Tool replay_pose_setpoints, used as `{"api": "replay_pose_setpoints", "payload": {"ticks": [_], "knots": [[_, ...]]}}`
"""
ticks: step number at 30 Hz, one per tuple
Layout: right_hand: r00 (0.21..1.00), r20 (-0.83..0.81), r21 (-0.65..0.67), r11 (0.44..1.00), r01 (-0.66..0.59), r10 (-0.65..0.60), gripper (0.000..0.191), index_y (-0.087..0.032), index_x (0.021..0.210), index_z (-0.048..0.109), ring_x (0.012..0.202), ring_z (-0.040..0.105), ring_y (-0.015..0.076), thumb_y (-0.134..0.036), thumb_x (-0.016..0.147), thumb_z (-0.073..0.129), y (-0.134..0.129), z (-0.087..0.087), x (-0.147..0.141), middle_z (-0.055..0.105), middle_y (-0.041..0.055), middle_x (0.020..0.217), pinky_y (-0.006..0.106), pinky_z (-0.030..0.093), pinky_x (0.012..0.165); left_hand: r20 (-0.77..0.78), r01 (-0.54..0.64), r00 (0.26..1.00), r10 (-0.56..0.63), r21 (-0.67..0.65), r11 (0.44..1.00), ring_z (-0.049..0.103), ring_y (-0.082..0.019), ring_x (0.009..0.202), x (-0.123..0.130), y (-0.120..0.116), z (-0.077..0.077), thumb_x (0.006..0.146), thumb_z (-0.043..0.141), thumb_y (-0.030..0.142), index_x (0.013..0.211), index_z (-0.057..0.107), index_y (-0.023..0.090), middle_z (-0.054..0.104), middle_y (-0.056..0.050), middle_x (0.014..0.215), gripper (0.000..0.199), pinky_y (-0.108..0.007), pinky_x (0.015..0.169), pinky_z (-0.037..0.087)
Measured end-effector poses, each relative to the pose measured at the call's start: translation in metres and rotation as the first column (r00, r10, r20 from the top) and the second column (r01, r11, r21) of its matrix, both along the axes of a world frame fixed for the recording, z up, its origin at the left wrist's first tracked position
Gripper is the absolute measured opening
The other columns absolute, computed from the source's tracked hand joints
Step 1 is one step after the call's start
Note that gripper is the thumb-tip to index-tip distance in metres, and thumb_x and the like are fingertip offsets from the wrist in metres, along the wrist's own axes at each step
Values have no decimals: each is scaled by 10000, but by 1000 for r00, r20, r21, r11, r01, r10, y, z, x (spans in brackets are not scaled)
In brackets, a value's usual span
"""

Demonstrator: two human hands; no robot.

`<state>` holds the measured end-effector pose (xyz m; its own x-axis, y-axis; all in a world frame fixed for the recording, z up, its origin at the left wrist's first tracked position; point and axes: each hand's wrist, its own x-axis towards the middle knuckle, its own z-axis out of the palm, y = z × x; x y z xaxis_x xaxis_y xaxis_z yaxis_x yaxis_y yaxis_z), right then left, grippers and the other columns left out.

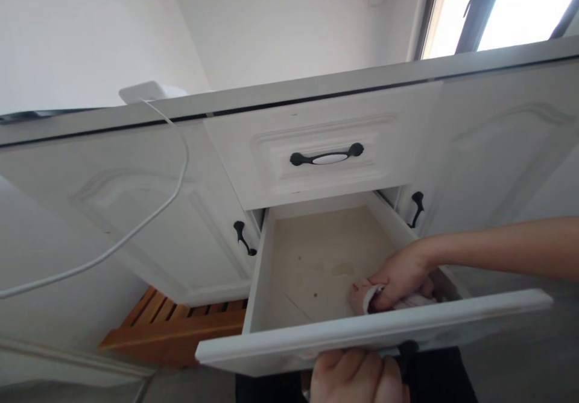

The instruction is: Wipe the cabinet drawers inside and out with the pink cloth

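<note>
Left grip [357, 377] clenched on black handle [409, 350] | right grip [402, 275] clutching cloth [415, 301] inside open drawer [375, 324] | I'd press it flat

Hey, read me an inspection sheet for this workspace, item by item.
Surface: drawer floor, beige, with a brownish mark and a dark speck.
Job's things: open drawer; pale cloth, bunched.
Clutter: white box on the countertop.
Hands: right hand grips the cloth inside the drawer; left hand curls at the dark handle.
Cables: white cable from the box, hanging before the left cabinet door.
Surroundings: window, wooden slatted piece.
</note>
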<state>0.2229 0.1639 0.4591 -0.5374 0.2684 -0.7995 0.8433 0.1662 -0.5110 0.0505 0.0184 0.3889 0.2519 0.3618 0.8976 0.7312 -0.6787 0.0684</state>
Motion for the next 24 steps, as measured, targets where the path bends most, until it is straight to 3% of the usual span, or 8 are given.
{"api": "replay_pose_setpoints", "payload": {"ticks": [3,6,8,11,14,17,19,24], "knots": [[980,-175,-75,994,79,-92,365,-202,1186,595,609,515,110,-418,895,638,-4,21,-20,545,-27,810,201,413,480,-54,15,998,-19,-75,997,548,-110,473,-6,-4,7,824,524,139,774,638,220,576,61,557,148,-331,488,363],[825,-506,-96,967,237,-253,523,-218,1405,477,706,514,110,-456,953,589,-10,33,-47,552,-17,885,213,462,604,-143,66,986,-87,-140,988,594,-114,559,-13,-6,6,815,580,178,849,670,202,614,54,631,100,-322,534,413],[716,-622,-162,947,278,-317,580,-242,1487,412,699,484,107,-446,970,576,-15,34,-70,557,-22,886,238,480,668,-172,88,978,-116,-164,983,620,-117,616,-16,-7,3,809,618,211,929,689,189,645,49,691,141,-321,572,440],[661,-663,-259,936,238,-352,614,-260,1528,397,745,504,118,-393,962,594,-22,30,-114,597,-2,967,279,501,766,-184,82,976,-114,-172,982,627,-121,652,-18,-9,-1,801,657,252,989,695,185,657,49,726,204,-326,589,445],[638,-712,-280,952,127,-294,586,-241,1513,445,1066,565,162,-413,973,593,-27,25,-159,592,50,1279,314,462,989,-208,74,972,-113,-188,979,622,-121,661,-20,-10,-2,799,681,277,990,695,190,650,50,725,210,-330,586,442],[581,-801,-209,977,-47,-144,460,-164,1418,546,1327,459,169,-422,1042,484,-30,20,-184,548,64,1409,281,341,1140,-233,82,964,-130,-206,975,636,-122,693,-22,-10,1,812,692,289,1000,693,194,661,53,741,210,-332,613,468],[613,-781,-214,974,-77,-123,478,-139,1342,602,1312,484,175,-488,1043,470,-30,16,-183,598,71,1352,271,369,1119,-247,83,959,-136,-211,974,649,-122,712,-23,-10,2,814,689,267,993,692,196,669,56,743,192,-325,641,489],[756,-588,-399,916,39,-289,671,-133,1213,678,1014,632,191,-712,880,616,-24,5,-137,703,65,1096,288,522,882,-191,105,972,-138,-174,979,646,-109,632,-20,-9,4,794,642,194,913,689,196,678,62,706,128,-306,583,492]]}}
